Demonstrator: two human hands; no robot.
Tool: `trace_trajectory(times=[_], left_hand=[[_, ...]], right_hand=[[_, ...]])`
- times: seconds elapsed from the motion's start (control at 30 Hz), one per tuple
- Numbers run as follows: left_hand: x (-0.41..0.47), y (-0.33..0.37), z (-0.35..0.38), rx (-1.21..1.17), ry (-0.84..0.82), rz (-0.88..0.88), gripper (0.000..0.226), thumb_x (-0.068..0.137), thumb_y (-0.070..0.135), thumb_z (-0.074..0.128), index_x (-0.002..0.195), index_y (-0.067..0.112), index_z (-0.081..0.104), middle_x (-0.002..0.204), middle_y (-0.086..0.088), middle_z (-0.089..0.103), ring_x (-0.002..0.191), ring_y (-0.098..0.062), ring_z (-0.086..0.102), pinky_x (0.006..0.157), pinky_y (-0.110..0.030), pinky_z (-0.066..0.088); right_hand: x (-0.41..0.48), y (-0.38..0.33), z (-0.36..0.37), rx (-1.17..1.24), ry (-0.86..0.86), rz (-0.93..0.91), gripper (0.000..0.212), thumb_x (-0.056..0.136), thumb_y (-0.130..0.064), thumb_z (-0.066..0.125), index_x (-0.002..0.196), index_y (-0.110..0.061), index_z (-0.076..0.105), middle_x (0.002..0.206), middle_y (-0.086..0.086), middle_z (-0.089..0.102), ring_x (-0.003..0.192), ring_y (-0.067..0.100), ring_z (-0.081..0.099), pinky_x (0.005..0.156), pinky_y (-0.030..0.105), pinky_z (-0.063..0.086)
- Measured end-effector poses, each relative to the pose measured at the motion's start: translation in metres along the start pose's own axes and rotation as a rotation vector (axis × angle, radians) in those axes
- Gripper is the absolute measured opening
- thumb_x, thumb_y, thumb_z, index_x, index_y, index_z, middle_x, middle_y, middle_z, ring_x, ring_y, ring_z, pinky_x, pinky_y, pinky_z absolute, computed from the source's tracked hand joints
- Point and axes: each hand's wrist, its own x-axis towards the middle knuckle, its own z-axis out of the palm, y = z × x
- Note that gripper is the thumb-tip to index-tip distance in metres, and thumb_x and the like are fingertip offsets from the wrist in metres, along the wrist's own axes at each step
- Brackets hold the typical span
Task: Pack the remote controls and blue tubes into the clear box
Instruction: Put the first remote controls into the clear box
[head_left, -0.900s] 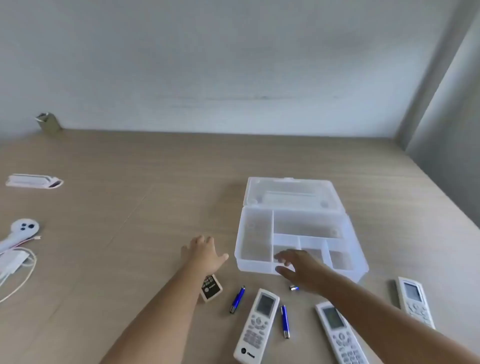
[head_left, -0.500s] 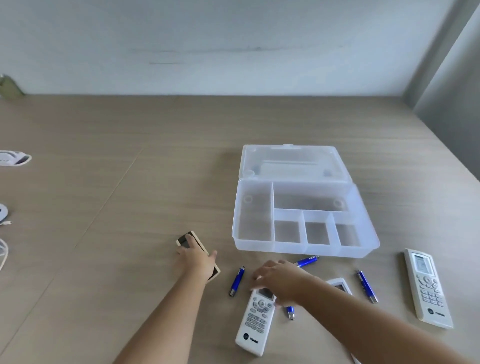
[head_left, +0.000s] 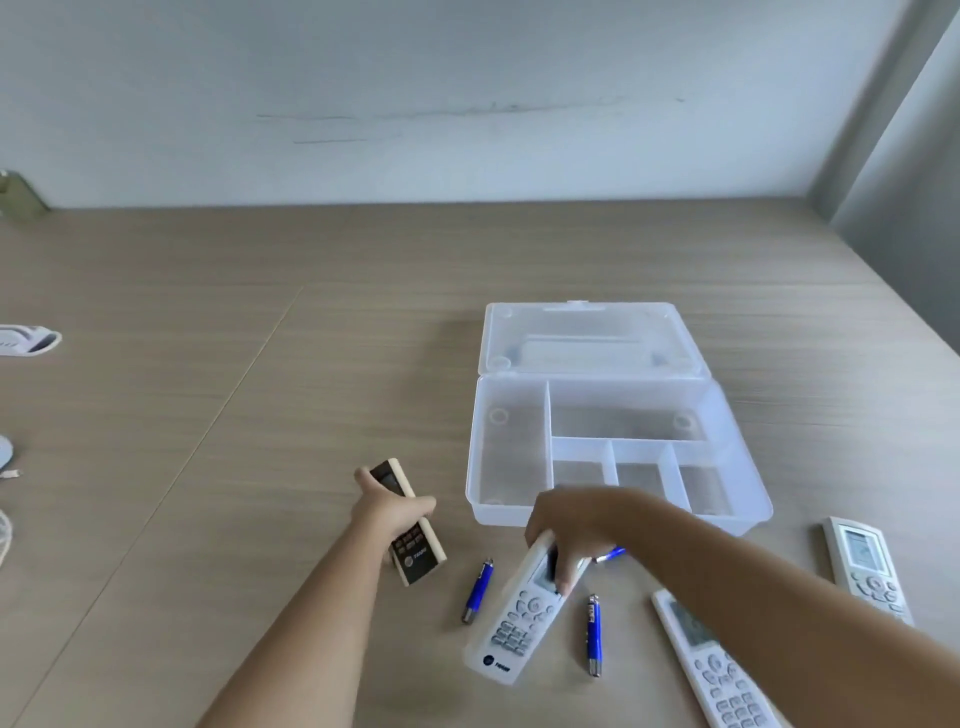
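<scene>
My left hand (head_left: 390, 506) is wrapped around the middle of the dark remote (head_left: 410, 525), left of the clear box (head_left: 613, 447) and near its front-left corner. Judgement: rigid plastic shell, light, smooth sides; a mid-body grip across the width looks secure.

Blue tube (head_left: 478, 592), on the table in front of the box's front-left corner, untouched. Judgement: small, round, likely to roll; pinch at mid-barrel.

My right hand (head_left: 566, 525) is closed on the top end of the white remote (head_left: 524, 613), thumb over the screen, just in front of the box's front wall. The lower end angles toward me; whether it touches the table I cannot tell. Judgement: an end grip lets it swing, so shift to the centre.

Second blue tube (head_left: 594, 634), in front of the box, beside that remote. A third (head_left: 613, 555) peeks out by my right hand.

Two more white remotes (head_left: 711, 670) (head_left: 865, 566) lie in front of the box's right end. All box compartments look empty; lid open.
</scene>
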Motion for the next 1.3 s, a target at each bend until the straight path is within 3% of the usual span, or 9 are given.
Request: trace_trajectory(times=[0.17, 0.27, 0.37, 0.63, 0.8, 0.93, 1.07, 1.17, 1.3], left_hand=[[-0.025, 0.071, -0.007, 0.016, 0.101, 0.434, 0.054, 0.072, 0.027, 0.069, 0.107, 0.024, 0.027, 0.114, -0.014, 0.049, 0.086, -0.031, 0.054, 0.050, -0.030, 0.049], [-0.043, 0.111, 0.016, 0.062, 0.082, 0.606, 0.053, 0.077, 0.024, 0.066, 0.116, 0.018, 0.030, 0.116, -0.014, 0.043, 0.081, -0.028, 0.051, 0.063, -0.031, 0.046], [-0.056, 0.127, 0.048, 0.265, 0.074, 0.731, 0.057, 0.078, 0.016, 0.062, 0.126, 0.013, 0.030, 0.121, -0.014, 0.034, 0.075, -0.033, 0.053, 0.065, -0.033, 0.048], [-0.024, 0.108, 0.101, 0.812, 0.079, 0.672, 0.068, 0.087, 0.010, 0.054, 0.143, 0.010, 0.016, 0.135, -0.018, 0.031, 0.100, -0.034, 0.058, 0.078, -0.036, 0.049], [-0.006, 0.104, 0.113, 0.964, 0.079, 0.605, 0.062, 0.086, 0.010, 0.061, 0.137, 0.004, 0.027, 0.137, -0.017, 0.031, 0.109, -0.028, 0.058, 0.084, -0.030, 0.048], [0.002, 0.101, 0.120, 1.147, 0.123, 0.658, 0.069, 0.089, 0.022, 0.058, 0.144, 0.000, 0.024, 0.139, -0.016, 0.032, 0.124, -0.027, 0.042, 0.102, -0.029, 0.038], [0.014, 0.104, 0.113, 1.442, 0.173, 0.794, 0.062, 0.092, 0.039, 0.048, 0.144, 0.007, 0.036, 0.155, -0.015, 0.022, 0.147, -0.032, 0.008, 0.120, -0.040, 0.009], [0.016, 0.110, 0.107, 1.348, 0.142, 0.825, 0.074, 0.090, 0.047, 0.051, 0.147, 0.005, 0.028, 0.156, -0.015, 0.021, 0.148, -0.030, 0.007, 0.121, -0.043, 0.007], [-0.002, 0.132, 0.112, 0.645, -0.105, 0.632, 0.036, 0.094, 0.030, 0.041, 0.123, 0.011, 0.051, 0.125, -0.006, 0.054, 0.107, -0.026, 0.056, 0.089, -0.033, 0.044]], right_hand=[[-0.053, 0.047, -0.079, 0.488, 0.060, 0.061, 0.012, 0.071, -0.011, 0.078, 0.078, -0.019, 0.071, 0.078, -0.003, 0.070, 0.077, 0.014, 0.066, 0.060, 0.025, 0.058], [-0.084, 0.089, -0.104, 0.783, 0.299, 0.054, 0.019, 0.079, -0.015, 0.071, 0.097, -0.008, 0.072, 0.095, 0.009, 0.075, 0.088, 0.021, 0.070, 0.063, 0.027, 0.059], [-0.090, 0.122, -0.100, 1.052, 0.556, 0.036, 0.024, 0.086, -0.022, 0.064, 0.102, -0.004, 0.068, 0.092, 0.013, 0.075, 0.082, 0.022, 0.072, 0.063, 0.030, 0.061], [-0.050, 0.179, -0.052, 1.583, 0.903, 0.107, 0.019, 0.093, -0.026, 0.052, 0.092, -0.014, 0.065, 0.085, 0.011, 0.067, 0.066, 0.017, 0.072, 0.054, 0.028, 0.060], [-0.018, 0.186, -0.025, 1.815, 0.968, 0.173, 0.020, 0.094, -0.024, 0.052, 0.101, -0.008, 0.060, 0.091, 0.014, 0.065, 0.083, 0.027, 0.065, 0.086, 0.048, 0.051], [-0.012, 0.188, -0.024, 1.905, 0.988, 0.184, 0.015, 0.094, -0.024, 0.052, 0.093, -0.013, 0.062, 0.092, 0.013, 0.064, 0.086, 0.027, 0.063, 0.090, 0.053, 0.047], [-0.010, 0.193, -0.020, 1.966, 1.012, 0.159, 0.014, 0.094, -0.021, 0.052, 0.093, -0.012, 0.062, 0.091, 0.013, 0.064, 0.084, 0.028, 0.063, 0.085, 0.050, 0.053], [-0.008, 0.194, -0.023, 1.983, 1.019, 0.209, 0.012, 0.093, -0.019, 0.053, 0.090, -0.011, 0.062, 0.089, 0.013, 0.064, 0.082, 0.027, 0.063, 0.081, 0.047, 0.053], [-0.002, 0.193, -0.033, 1.818, 1.011, 0.458, 0.016, 0.090, -0.025, 0.059, 0.081, -0.013, 0.060, 0.079, 0.009, 0.062, 0.070, 0.021, 0.060, 0.060, 0.033, 0.049]])
